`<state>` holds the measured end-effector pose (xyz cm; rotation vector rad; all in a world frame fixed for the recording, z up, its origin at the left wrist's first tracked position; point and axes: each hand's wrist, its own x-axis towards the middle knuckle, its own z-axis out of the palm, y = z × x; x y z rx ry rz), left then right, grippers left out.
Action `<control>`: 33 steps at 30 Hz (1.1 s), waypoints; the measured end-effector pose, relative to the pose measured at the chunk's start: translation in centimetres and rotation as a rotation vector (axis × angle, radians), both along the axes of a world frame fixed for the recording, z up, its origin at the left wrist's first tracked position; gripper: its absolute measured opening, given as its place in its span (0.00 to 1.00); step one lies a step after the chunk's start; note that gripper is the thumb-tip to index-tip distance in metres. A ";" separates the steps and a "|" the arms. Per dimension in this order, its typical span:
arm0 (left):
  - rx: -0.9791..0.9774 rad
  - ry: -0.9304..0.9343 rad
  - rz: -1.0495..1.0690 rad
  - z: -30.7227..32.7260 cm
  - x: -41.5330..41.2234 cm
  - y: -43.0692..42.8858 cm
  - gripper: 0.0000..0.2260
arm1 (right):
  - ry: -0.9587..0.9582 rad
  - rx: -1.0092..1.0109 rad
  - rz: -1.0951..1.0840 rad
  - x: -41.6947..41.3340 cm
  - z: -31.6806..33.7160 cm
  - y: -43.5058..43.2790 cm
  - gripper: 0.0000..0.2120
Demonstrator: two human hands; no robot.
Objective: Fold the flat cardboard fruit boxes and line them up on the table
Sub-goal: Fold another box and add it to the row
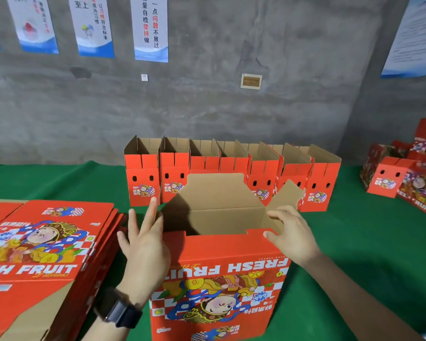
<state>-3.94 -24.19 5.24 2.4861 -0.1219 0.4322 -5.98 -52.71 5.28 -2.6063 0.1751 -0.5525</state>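
A red fruit box (pixel 221 279) printed "FRESH FRUIT" stands opened up in front of me, its brown flaps raised. My left hand (pixel 143 244) lies flat with straight fingers against the box's left end flap. My right hand (pixel 290 237) rests on the right end, with its thumb at the near top edge and its fingers on the brown right flap (pixel 285 195). A stack of flat red boxes (pixel 44 254) lies at my left. A row of several folded boxes (pixel 231 173) stands along the back of the table.
The table is covered in green cloth (pixel 354 254). A pile of more red boxes (pixel 408 175) sits at the far right. A grey concrete wall with posters rises behind the row. There is a dark watch on my left wrist.
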 end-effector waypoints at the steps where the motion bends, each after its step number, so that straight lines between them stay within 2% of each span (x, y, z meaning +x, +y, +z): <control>1: 0.051 -0.053 -0.046 -0.1 0.1 0.1 0.32 | 0.012 -0.032 0.015 0.0 0.0 -0.1 0.24; 5: 0.021 -0.265 -0.353 0.2 0.7 1.2 0.39 | 0.059 -0.165 0.030 0.3 -0.1 0.0 0.25; 8: -0.011 -0.208 -0.469 0.2 1.1 1.4 0.40 | 0.054 -0.189 0.017 0.6 -0.1 0.4 0.26; 9: 0.017 -0.169 -0.488 0.2 1.4 1.6 0.38 | 0.034 -0.177 0.026 0.6 -0.1 0.4 0.26; 11: 0.055 -0.082 -0.482 0.4 2.5 1.8 0.27 | -0.009 -0.159 0.053 0.6 -0.3 0.4 0.26; 13: 0.004 -0.038 -0.429 1.2 3.9 1.9 0.16 | -0.053 -0.163 0.088 0.7 -0.5 0.3 0.25; 15: -0.023 -0.072 -0.370 1.8 5.4 1.6 0.13 | -0.074 -0.188 0.122 0.7 -0.5 0.4 0.24; 19: 0.294 -0.001 -0.311 1.2 7.3 0.9 0.27 | -0.149 -0.193 0.190 0.5 -0.4 0.2 0.21; 23: 0.094 0.160 -0.524 1.0 8.4 0.9 0.35 | -0.276 -0.165 0.311 0.3 -0.5 0.4 0.14; 26: 0.084 0.188 -0.523 1.3 8.7 0.8 0.36 | -0.280 -0.062 0.336 0.4 -0.6 0.5 0.12; 29: 0.063 0.176 -0.518 1.2 8.8 0.9 0.35 | -0.186 0.079 0.372 0.6 -0.6 0.4 0.10; 31: 0.019 0.136 -0.518 1.1 8.8 1.1 0.34 | -0.138 0.185 0.311 1.2 -0.1 0.2 0.09; 33: -0.026 0.067 -0.517 1.1 8.6 1.1 0.32 | -0.073 0.257 0.210 2.3 0.9 0.0 0.15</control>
